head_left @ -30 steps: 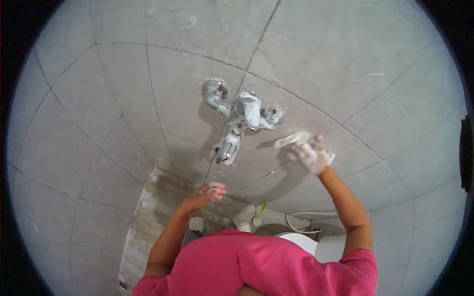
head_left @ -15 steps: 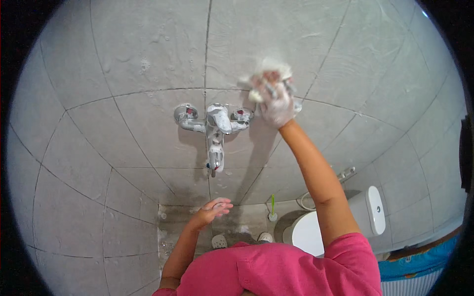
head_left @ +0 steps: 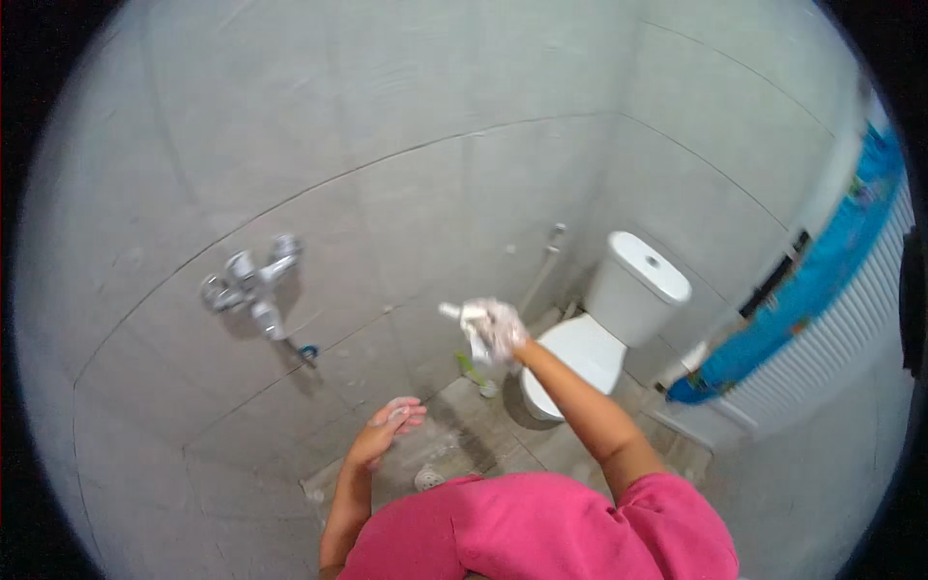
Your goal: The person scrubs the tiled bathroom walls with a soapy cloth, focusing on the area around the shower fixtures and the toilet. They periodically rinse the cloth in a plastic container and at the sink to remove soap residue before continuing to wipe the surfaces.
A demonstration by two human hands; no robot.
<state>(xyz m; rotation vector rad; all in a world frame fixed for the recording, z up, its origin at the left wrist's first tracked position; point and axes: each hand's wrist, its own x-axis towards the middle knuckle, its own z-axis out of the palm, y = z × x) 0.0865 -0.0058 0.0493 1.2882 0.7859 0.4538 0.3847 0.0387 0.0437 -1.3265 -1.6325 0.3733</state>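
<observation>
Since half a second ago, the right grip [head_left: 498,329] has come down from high on the wall beside the tap, carrying a white cloth [head_left: 474,331] with it, and the view has swung to the right, so the tap now sits farther left and the whole toilet shows.

Nearest is the person's pink shirt [head_left: 541,527], with one pale shoe [head_left: 427,478] showing past its edge. The left grip [head_left: 387,433] is loose and empty, fingers together and slightly curved, a little foam on them. The right grip, lathered white, is closed around the cloth, out ahead of the body and left of the toilet in the picture; whether the cloth touches the wall I cannot tell. The cloth looks wet, soapy and crumpled, with a pale end sticking out to the left; blur hides whether it is one piece or two.

Beyond are one green-handled brush [head_left: 471,369] on the floor [head_left: 527,443], one white toilet [head_left: 585,353] with its lid down, and one chrome tap [head_left: 253,285] on the grey tiled wall [head_left: 387,232]. At the far right, one blue patterned fabric [head_left: 802,324] hangs by a white ribbed panel [head_left: 822,367].
</observation>
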